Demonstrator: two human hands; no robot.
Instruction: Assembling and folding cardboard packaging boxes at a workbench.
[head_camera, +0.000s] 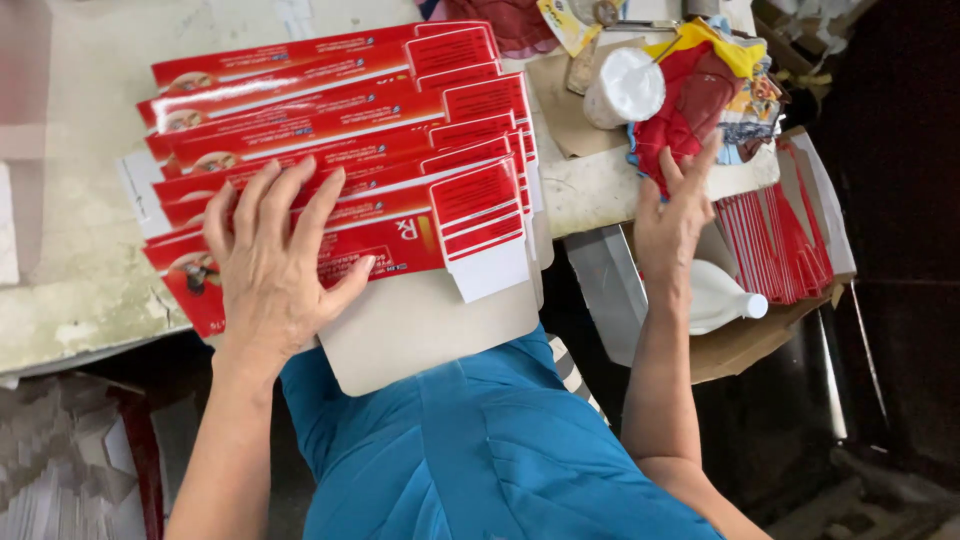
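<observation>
My left hand (272, 262) lies flat, fingers spread, on a fanned stack of flat red and white carton blanks (340, 140). The blanks rest on a pale board (430, 325) that overhangs the table's edge above my lap. My right hand (678, 212) reaches up to the right, fingers apart, touching a red cloth (690, 105) at the table's edge. It holds nothing that I can see.
A white round container (625, 88) stands beside the red cloth. A white plastic bottle (722, 297) lies below my right wrist. More red carton blanks (780, 240) stand on edge in a cardboard box at right. The worn white table (70, 240) extends left.
</observation>
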